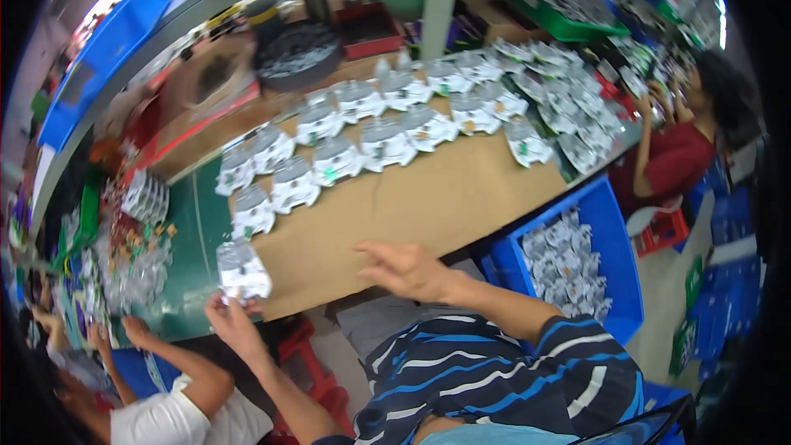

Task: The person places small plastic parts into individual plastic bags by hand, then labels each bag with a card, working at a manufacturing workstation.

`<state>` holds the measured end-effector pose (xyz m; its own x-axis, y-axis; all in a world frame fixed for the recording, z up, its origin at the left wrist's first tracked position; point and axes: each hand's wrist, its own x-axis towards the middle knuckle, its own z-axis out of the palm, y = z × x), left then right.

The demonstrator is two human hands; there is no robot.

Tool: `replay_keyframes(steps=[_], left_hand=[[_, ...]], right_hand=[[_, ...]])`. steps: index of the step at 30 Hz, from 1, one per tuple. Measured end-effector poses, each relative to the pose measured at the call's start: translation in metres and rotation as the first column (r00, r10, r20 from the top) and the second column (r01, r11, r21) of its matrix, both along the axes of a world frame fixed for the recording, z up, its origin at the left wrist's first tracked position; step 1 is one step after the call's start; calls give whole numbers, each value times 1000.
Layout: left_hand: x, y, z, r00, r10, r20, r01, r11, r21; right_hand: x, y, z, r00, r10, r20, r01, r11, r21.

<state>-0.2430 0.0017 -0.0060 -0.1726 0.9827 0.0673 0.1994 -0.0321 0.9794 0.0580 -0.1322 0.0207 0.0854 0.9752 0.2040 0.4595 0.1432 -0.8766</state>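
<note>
My left hand (pixel 235 318) pinches the lower edge of a blister pack (pixel 245 274), a clear plastic bubble with a white card, at the near left corner of the cardboard sheet (pixel 428 206). Over the front part of that sheet, my right hand (pixel 406 272) hovers with its fingers stretched out to the left and nothing in them. Similar packs (pixel 338 161) stand in slanting rows beyond both hands, with their white cards toward me. One pack (pixel 527 143) sits at the right end of the near row.
More packs (pixel 568 91) crowd the far right end of the table. A blue crate (pixel 620 259) of packs stands at my right. Stacked white cards (pixel 147 198) and clear plastic pieces (pixel 136 276) lie on the green tabletop (pixel 195 239) at left. Co-workers sit at both sides.
</note>
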Motion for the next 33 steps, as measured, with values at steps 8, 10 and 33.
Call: replay_keyframes(steps=[8,10,33], left_hand=[[213,-119,11,685,-590,428,687,719,-107],[231,-121,25,627,-695,351,752,658,-40],[-81,280,-37,943,288,165,-274,956,-99]], right_hand=[[64,-63,-29,879,-478,0,477,877,61],[107,-75,-26,814,-551,-184,516,831,-205],[62,-27,-46,885,-458,88,463,884,-60]])
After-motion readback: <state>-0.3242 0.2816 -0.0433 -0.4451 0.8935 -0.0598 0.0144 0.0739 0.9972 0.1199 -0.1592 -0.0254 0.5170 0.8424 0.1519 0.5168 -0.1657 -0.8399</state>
